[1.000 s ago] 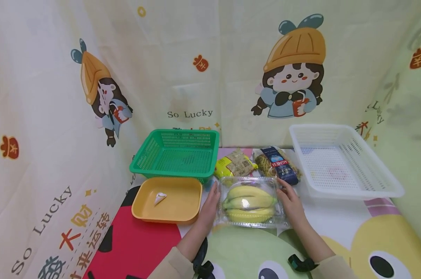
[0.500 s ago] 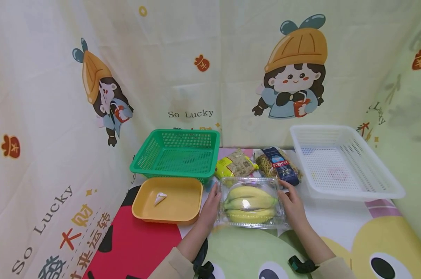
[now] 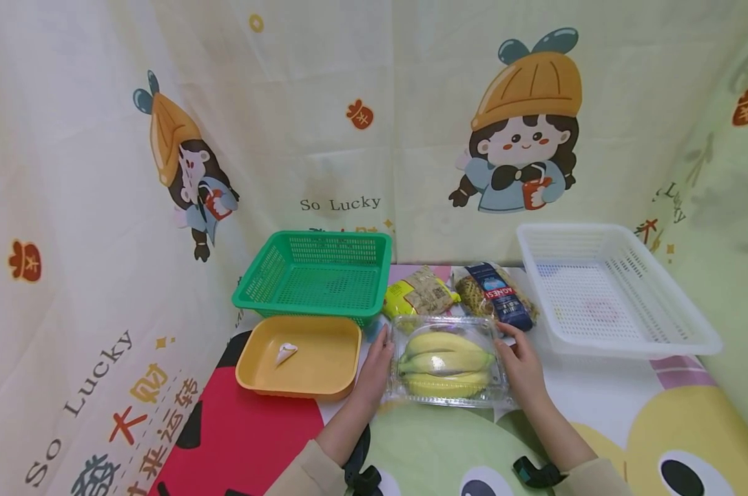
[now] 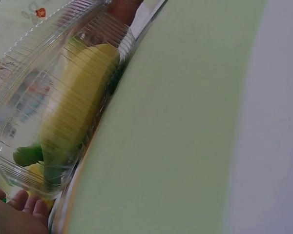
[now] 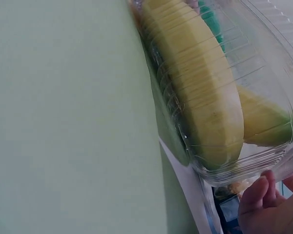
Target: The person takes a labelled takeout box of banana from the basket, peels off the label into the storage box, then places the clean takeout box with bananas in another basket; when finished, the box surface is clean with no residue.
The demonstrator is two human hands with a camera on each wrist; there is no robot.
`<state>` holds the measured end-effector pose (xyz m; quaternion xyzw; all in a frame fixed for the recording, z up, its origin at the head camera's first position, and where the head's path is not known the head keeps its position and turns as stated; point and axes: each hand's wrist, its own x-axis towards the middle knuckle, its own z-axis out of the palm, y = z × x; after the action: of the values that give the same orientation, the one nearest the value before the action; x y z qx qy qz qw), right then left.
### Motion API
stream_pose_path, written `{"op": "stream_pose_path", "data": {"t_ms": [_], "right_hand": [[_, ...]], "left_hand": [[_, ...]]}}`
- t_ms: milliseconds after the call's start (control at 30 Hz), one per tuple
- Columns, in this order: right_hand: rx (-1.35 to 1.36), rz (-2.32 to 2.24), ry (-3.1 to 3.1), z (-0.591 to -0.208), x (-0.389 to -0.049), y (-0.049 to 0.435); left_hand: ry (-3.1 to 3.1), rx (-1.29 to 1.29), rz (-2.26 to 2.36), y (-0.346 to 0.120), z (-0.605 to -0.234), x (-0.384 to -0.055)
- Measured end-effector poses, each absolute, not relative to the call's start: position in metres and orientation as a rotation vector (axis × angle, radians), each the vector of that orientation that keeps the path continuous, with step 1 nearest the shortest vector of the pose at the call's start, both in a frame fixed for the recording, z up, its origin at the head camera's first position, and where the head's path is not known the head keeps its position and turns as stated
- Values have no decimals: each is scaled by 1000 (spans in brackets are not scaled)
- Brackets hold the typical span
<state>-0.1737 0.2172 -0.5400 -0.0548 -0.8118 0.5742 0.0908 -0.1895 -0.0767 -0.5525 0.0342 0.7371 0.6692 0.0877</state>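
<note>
A clear plastic clamshell box with yellow bananas inside stands at the middle of the table. My left hand holds its left side, and my right hand holds its right side. In the left wrist view, the fingertips bend at the box's end. The right wrist view has the thumb and fingers at the rim of the opposite end. The lid looks closed over the bananas. Whether the box's base touches the cloth cannot be made out.
Behind the box lie a yellow snack bag and a pasta bag. A green basket and an orange tray with a small white scrap stand left. At right is a white basket. A printed curtain hangs behind.
</note>
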Motion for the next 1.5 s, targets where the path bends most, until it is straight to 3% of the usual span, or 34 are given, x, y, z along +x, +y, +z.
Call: {"op": "stream_pose_path", "data": {"t_ms": [400, 867, 1500], "right_hand": [[-182, 1784, -2334, -531, -170, 214], [-292, 1757, -2451, -489, -170, 205], [-202, 2054, -2261, -442, -208, 169]], "left_hand": [[2295, 2, 1991, -74, -543, -184], [2344, 24, 2085, -78, -511, -180], [2293, -99, 2372, -113, -463, -201]]}}
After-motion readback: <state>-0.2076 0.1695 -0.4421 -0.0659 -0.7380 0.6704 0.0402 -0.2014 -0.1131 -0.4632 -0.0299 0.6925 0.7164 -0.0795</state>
